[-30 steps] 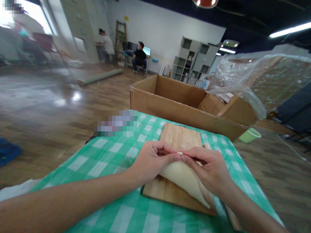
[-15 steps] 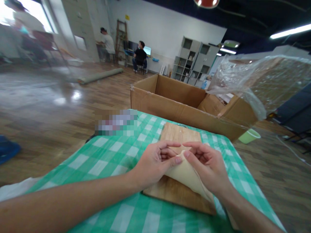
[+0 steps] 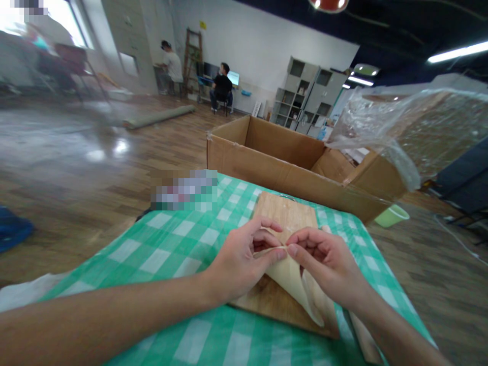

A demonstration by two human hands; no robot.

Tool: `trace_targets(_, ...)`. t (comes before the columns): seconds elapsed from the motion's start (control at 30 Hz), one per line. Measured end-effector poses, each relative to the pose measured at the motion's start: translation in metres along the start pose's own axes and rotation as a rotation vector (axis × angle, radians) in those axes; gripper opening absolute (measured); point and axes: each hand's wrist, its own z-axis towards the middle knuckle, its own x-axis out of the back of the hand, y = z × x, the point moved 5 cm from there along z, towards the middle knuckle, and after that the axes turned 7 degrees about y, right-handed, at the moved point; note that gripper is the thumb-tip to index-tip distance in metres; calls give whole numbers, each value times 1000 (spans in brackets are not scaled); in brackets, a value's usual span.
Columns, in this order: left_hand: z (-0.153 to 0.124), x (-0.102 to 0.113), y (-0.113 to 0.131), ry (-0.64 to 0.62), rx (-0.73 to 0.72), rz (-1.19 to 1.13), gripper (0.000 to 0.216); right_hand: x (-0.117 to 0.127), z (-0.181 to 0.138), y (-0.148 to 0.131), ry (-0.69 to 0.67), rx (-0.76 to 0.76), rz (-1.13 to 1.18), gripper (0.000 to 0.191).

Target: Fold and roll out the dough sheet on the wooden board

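A folded sheet of pale dough (image 3: 293,278) hangs between my hands over a wooden cutting board (image 3: 267,302). Thumb and fingers of my left hand (image 3: 249,256) pinch its upper edge from the left. My right hand (image 3: 324,254) pinches the same edge right beside, the two sets of fingertips nearly touching. From the pinched spot the dough drapes down towards the board's near right corner, its lower end loose and slightly parted. The inside of the fold is hidden from me. Partly under my right forearm lies a wooden stick-like piece (image 3: 364,338), close to the board's right edge.
The board rests on a table with a green and white checked cloth (image 3: 160,259). Just beyond stands a large open cardboard box (image 3: 267,157), with clear plastic wrap (image 3: 404,127) at its right. A light green bin (image 3: 392,215) is on the floor. Several people sit farther back.
My pinching fingertips have come lower and closer together on the dough's edge. The dough's lower end has swung left, showing more of the board at the right.
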Motion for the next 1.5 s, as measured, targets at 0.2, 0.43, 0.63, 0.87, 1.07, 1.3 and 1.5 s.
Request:
trace_targets(0.2,-3,0,9,2,-83,43,29,0,1,-4,-74,56,-57,22)
trace_targets(0.43,-1,1,6,-1,-99,96,28,-2,-2,-6,12,148,-229,21)
trace_targets(0.63,2,-3,2,-143,-37,115,22,2,1,-2,50,158,-173,21)
trace_targets(0.87,6,4,6,-36,-48,165,21,3,1,-4,-10,76,4,32)
trace_targets(1.07,2,6,0,13,-39,170,24,0,-4,-2,97,125,-157,16)
trace_targets(1.3,0,4,0,6,-28,133,24,0,-4,-4,166,109,-130,20)
trace_targets(1.5,3,3,5,-7,-73,91,19,-1,-2,1,137,128,-10,17)
